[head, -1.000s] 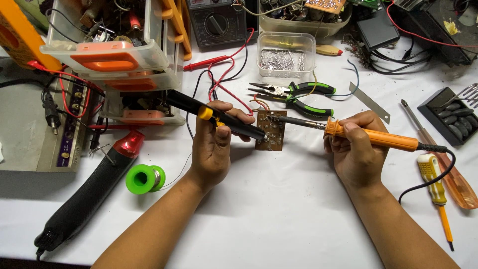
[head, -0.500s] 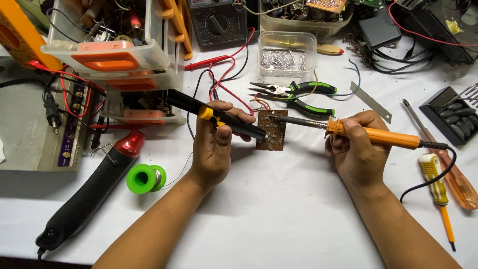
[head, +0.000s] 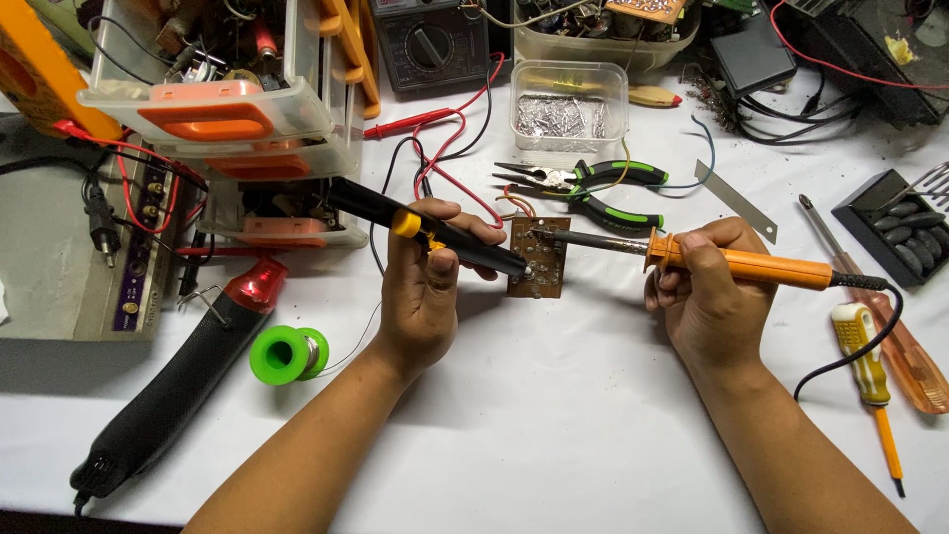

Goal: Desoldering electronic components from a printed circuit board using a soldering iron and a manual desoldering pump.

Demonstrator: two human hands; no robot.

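A small brown circuit board [head: 541, 259] lies on the white table between my hands. My left hand [head: 427, 287] grips a black desoldering pump [head: 425, 228] with a yellow button, its tip resting on the board. An orange-handled soldering iron [head: 736, 264] sits in my right hand [head: 704, 297], and its metal tip meets the board near the pump's nozzle. The iron's black cord [head: 850, 346] trails off to the right.
Green solder spool [head: 283, 354] and a black-and-red heat tool [head: 178, 381] lie left. Green-handled pliers [head: 593, 188], a clear box of parts [head: 566, 109], a multimeter [head: 433, 40], stacked drawers [head: 222, 109] sit behind. Screwdrivers [head: 870, 371] lie right.
Both hands hold nearly still; the iron and my right hand have shifted very slightly, with both tips staying on the board.
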